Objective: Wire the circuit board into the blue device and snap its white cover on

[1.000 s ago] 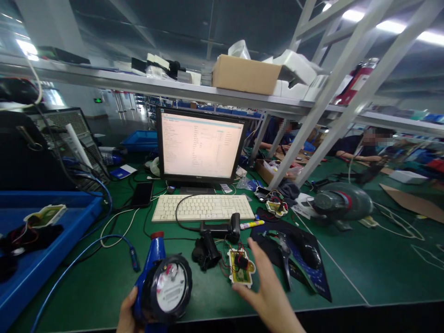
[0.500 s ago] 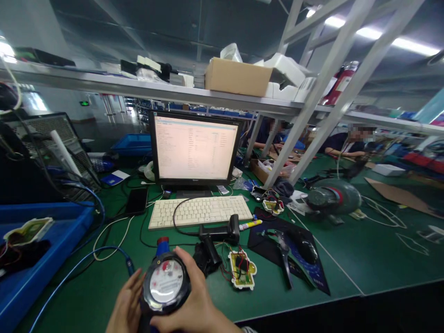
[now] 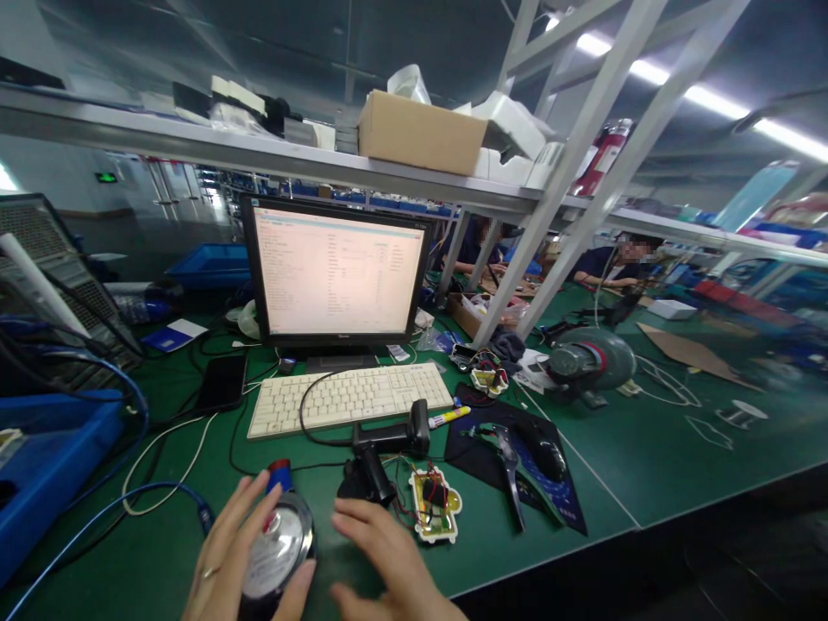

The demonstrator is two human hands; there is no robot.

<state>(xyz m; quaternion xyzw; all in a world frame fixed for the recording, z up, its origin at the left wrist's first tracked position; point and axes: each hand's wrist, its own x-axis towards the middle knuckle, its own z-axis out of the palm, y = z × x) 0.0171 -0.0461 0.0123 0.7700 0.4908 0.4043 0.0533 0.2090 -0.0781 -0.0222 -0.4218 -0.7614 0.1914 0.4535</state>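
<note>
A round water meter with a black ring, a clear dial face and a blue pipe end with a red cap is low in the view, left of centre. My left hand lies over its left side, fingers across the dial and thumb at the near right edge. It grips the meter and hides part of it. Just to the right, my right hand is off the meter, fingers spread and nothing in them. Close beyond it are a black barcode scanner and a white-edged circuit module with red wires.
A monitor stands behind a white keyboard. Cutting pliers and a mouse rest on a dark mat. A blue bin, a phone and cables occupy the left. Two people sit farther right beyond the metal posts.
My right hand has let go of the meter and opened to its right. My left hand has moved from the meter's side to over its dial. The view has turned slightly right.
</note>
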